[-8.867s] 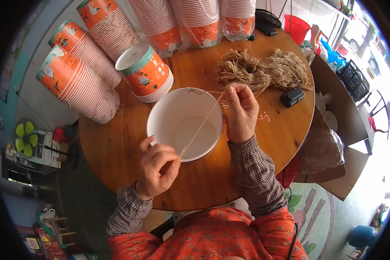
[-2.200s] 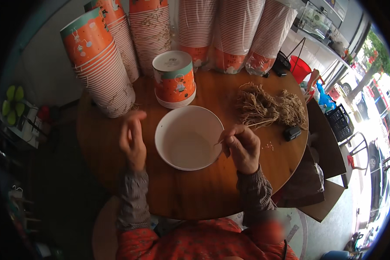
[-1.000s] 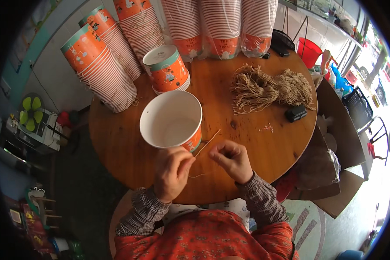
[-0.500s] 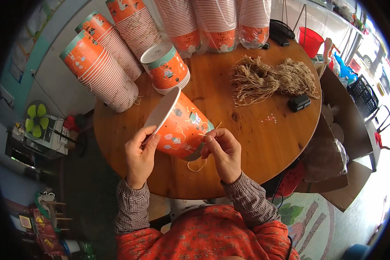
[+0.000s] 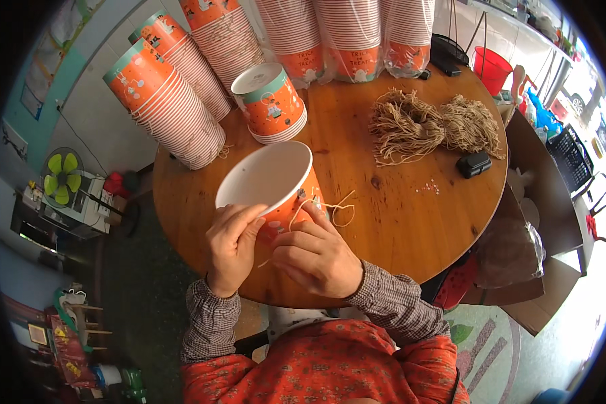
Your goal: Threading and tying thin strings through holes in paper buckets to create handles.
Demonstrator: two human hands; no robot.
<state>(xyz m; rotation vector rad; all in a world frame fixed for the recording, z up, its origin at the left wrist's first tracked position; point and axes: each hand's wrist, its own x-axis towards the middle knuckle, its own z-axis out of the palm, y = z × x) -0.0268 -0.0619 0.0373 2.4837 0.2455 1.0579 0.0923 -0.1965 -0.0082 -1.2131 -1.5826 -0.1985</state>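
An orange paper bucket (image 5: 261, 176) with a white inside is tilted in front of me, its mouth facing up and left. My left hand (image 5: 233, 248) pinches its near rim between thumb and fingers. Against the outer wall, my right hand (image 5: 322, 259) has its fingers closed around a thin tan string (image 5: 334, 205). One part of the string loops out past the bucket's right side; another end pokes out below my right fingers. How the string joins the bucket is hidden by my hand.
Beyond stands a short stack of matching buckets (image 5: 269, 104). Taller stacks (image 5: 175, 108) lean at the left, and plastic-wrapped ones (image 5: 353, 40) line the back. Bundled tan strings (image 5: 407, 128), a small black case (image 5: 475, 164) and pink bits (image 5: 427, 187) lie on the round wooden table (image 5: 411, 236).
The bucket has turned so more of its inside shows. My right hand has moved from its base toward me and left, along the wall, drawing the string with it.
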